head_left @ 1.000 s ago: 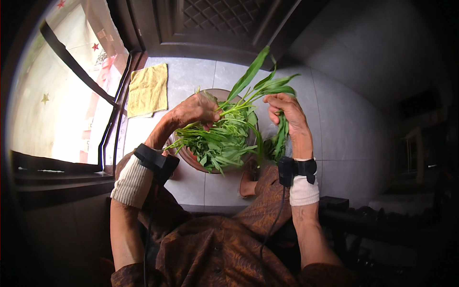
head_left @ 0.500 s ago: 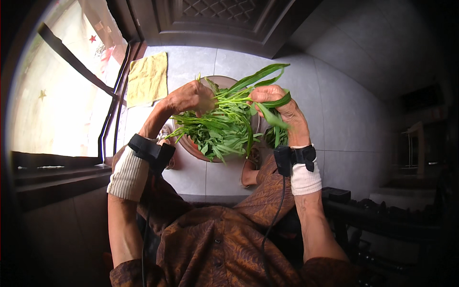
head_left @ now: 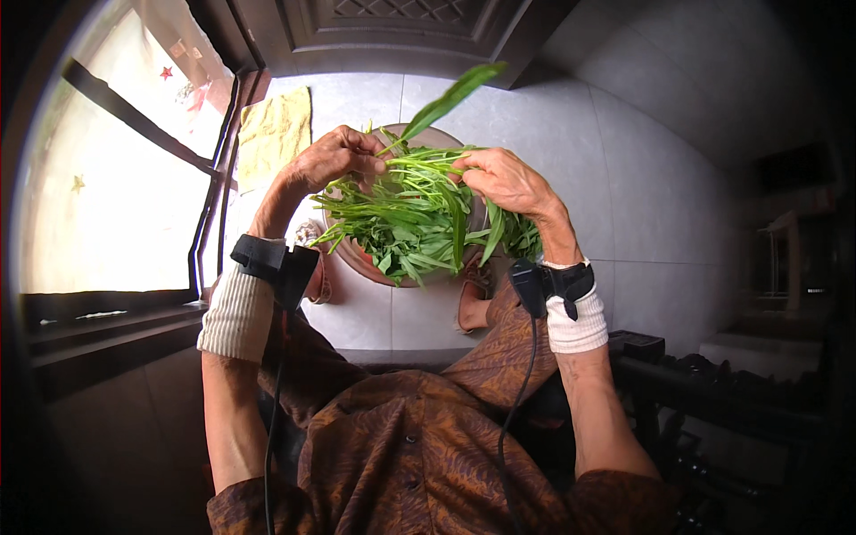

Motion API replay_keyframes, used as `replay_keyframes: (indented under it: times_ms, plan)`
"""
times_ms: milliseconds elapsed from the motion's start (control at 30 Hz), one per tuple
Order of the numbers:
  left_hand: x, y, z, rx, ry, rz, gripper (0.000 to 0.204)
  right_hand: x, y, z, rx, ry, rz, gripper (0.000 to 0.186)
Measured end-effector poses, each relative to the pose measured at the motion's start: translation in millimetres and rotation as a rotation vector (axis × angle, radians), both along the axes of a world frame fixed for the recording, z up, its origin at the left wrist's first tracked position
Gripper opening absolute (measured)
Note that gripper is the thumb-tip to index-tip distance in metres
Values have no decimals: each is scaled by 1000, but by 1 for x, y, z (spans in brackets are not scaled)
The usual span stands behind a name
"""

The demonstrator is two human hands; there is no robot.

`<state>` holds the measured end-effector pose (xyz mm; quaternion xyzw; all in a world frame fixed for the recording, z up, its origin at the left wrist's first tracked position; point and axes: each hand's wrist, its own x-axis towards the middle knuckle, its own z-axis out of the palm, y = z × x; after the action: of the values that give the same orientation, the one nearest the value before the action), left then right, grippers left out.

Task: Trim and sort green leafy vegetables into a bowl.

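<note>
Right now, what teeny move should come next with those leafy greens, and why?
Perhaps the left grip should gently draw the long-leafed stem clear of the bunch. It sticks up apart from the rest, its lower end seems pinched by the left grip, and the right grip is at the bunch's other side.

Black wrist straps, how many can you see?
2. The left strap is worn just behind the left hand; the right strap is worn just behind the right hand. The picture's dark edges might hide more.
</note>
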<state>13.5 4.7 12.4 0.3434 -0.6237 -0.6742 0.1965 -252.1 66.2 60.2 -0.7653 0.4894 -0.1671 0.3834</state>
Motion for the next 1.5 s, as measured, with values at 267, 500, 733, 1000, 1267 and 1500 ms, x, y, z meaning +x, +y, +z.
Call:
replay_keyframes:
  times_ms: [267, 500, 733, 1000, 1267, 1500]
  plan:
    - [-6, 3, 0, -42, 41, 0, 20, 11, 4, 2, -1, -224, -84, 23]
    - [-9, 4, 2, 11, 29, 30, 22, 6, 3, 5, 199, -431, -183, 22]
    - [-4, -2, -6, -10, 174, 84, 17, 2, 12, 7, 357, -609, -168, 21]
    - [-13, 2, 2, 193, 355, 154, 21, 30, 15, 9, 533, -754, -128, 25]
    - [-29, 13, 22, 58, 192, 89, 20, 48, 16, 14, 571, -902, -374, 39]
    - [-29, 7, 14, -2, 87, 107, 20, 39, 17, 11, 564, -777, -353, 12]
